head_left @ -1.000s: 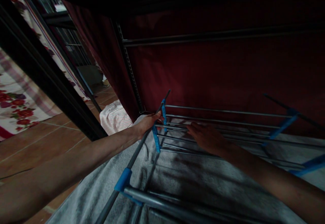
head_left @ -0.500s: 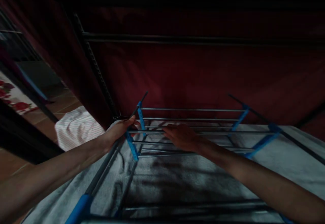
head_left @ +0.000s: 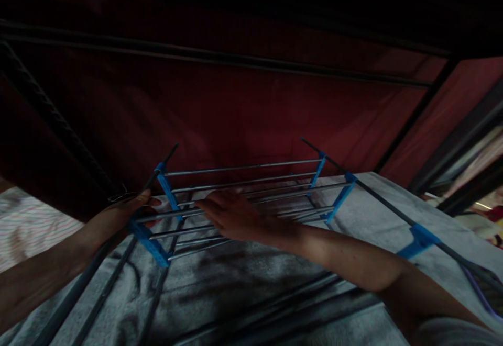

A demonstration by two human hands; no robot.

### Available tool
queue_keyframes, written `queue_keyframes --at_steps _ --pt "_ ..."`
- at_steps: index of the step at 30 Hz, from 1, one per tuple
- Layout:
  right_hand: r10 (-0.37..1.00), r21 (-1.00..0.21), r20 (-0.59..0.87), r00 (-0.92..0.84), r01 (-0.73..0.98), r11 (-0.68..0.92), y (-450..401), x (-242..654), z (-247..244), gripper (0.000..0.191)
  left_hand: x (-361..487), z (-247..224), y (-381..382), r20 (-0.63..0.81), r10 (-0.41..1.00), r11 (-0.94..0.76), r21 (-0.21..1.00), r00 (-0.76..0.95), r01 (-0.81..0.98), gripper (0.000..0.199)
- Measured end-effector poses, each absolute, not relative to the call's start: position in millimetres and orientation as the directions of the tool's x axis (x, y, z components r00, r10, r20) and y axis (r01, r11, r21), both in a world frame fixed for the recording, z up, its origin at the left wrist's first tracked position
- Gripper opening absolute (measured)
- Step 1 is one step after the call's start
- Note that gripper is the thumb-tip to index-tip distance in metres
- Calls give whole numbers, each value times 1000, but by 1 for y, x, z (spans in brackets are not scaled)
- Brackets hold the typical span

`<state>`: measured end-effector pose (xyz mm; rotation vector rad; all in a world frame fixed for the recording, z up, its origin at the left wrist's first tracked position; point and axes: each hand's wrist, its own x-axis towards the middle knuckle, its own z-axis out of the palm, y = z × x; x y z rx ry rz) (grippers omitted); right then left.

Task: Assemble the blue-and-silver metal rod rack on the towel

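A shoe rack of metal tubes [head_left: 243,168] joined by blue plastic connectors [head_left: 151,245] lies across a grey cloth [head_left: 251,265]. My left hand [head_left: 129,212] is closed round the rack's dark side pole, between two blue connectors on the left. My right hand [head_left: 230,214] lies over the middle of the cross tubes, its fingers bent around one of them. Its palm hides part of the tubes behind it. On the right side, another dark pole [head_left: 383,198] runs through several blue connectors.
A dark red fabric wall [head_left: 251,115] stands close behind the rack, crossed by a dark metal bar [head_left: 220,58]. Striped cloth [head_left: 31,225] lies at the left. A dark frame post [head_left: 416,110] rises at the right, with blurred items beyond it.
The view has swung to the right, so the rack appears further left and more of its right side shows. My right hand has come nearer the left connectors; my left hand keeps its hold.
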<state>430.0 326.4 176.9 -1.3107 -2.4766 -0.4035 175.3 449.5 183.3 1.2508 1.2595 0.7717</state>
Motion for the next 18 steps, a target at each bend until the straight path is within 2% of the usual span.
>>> queue_keyframes --at_steps 3,5,7,9,11,13,15,18 --pt "607 196 341 -718 686 701 305 433 164 41 181 193 440 -283 944 251 950 171 185 27" --pt "590 173 258 -765 638 751 292 440 150 39 184 199 431 -341 930 333 939 137 84 34" --pt "660 107 238 -713 695 712 287 450 135 37 184 199 424 -355 924 361 932 139 -19 44" --pt "750 32 293 -593 790 612 292 461 119 40 179 190 421 -308 943 318 945 130 -69 45" --pt "804 -16 344 -486 853 522 305 468 105 44 171 173 423 -239 967 243 969 92 -39 39" --pt "827 -22 320 -462 869 494 319 467 94 42 163 153 428 -215 973 214 977 85 18 38" --pt "851 -21 242 -467 874 486 330 459 89 37 159 136 433 -221 959 217 975 177 44 40" --pt "889 -63 164 -427 895 442 337 442 90 36 159 121 434 -235 883 251 968 406 14 49"
